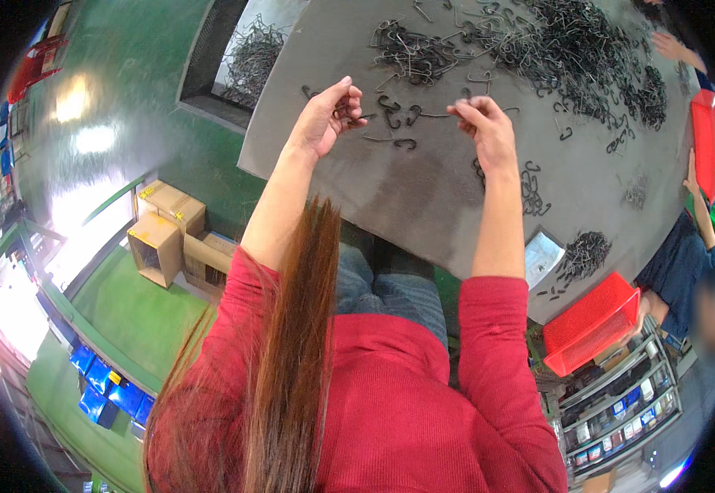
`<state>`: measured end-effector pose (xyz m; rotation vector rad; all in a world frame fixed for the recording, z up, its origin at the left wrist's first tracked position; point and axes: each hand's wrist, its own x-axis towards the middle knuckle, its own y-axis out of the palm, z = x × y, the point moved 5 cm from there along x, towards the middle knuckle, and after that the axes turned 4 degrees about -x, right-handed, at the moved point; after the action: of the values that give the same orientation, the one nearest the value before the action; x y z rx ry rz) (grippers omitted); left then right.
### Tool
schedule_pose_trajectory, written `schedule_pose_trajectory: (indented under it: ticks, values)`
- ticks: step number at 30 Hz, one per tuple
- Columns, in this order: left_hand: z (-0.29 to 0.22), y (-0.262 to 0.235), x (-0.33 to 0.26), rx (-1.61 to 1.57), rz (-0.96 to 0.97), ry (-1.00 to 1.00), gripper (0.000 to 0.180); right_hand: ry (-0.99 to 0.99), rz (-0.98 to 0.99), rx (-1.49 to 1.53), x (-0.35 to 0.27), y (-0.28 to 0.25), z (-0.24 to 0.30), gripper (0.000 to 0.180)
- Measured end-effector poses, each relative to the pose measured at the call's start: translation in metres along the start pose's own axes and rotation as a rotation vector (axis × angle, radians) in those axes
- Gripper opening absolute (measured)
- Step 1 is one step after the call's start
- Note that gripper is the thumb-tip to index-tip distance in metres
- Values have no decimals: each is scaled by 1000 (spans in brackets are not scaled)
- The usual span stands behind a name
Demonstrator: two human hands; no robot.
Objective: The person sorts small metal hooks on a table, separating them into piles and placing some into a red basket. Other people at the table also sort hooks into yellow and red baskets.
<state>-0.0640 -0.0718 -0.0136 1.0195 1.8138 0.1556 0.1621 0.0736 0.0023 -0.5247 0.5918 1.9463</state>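
Observation:
My left hand (329, 115) is raised over the grey table (423, 197), fingers curled around a small dark metal hook. My right hand (482, 123) is beside it, fingertips pinched on a thin wire piece (435, 115) that stretches toward my left hand. Loose dark hooks (397, 115) lie on the table just under both hands. A big tangled heap of the same hooks (571, 49) covers the far side of the table. A smaller cluster of hooks (530, 189) lies by my right wrist.
A red basket (592, 324) hangs at the table's near right edge, next to a small pile of hooks (583, 253) and a white sheet (542, 255). Another person (686, 263) sits at the right, with a red tray (709, 140). Cardboard boxes (168, 234) stand on the green floor at left.

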Motion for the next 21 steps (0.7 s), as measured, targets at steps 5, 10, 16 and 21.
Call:
schedule_pose_trajectory:
  ticks: [5, 10, 16, 21]
  values:
    - [-6, 34, -8, 1049, -213, 500, 18, 3, 60, 176, -30, 29, 4, 19]
    - [10, 54, 1, 1472, -72, 742, 18, 56, -366, -1035, -32, 56, -14, 28]
    - [8, 50, 4, 1534, -7, 673, 14, -7, -452, -944, -21, 73, -36, 27]
    - [-22, 29, -8, 1193, -63, 549, 16, 24, -157, 39, -30, 57, -37, 8]
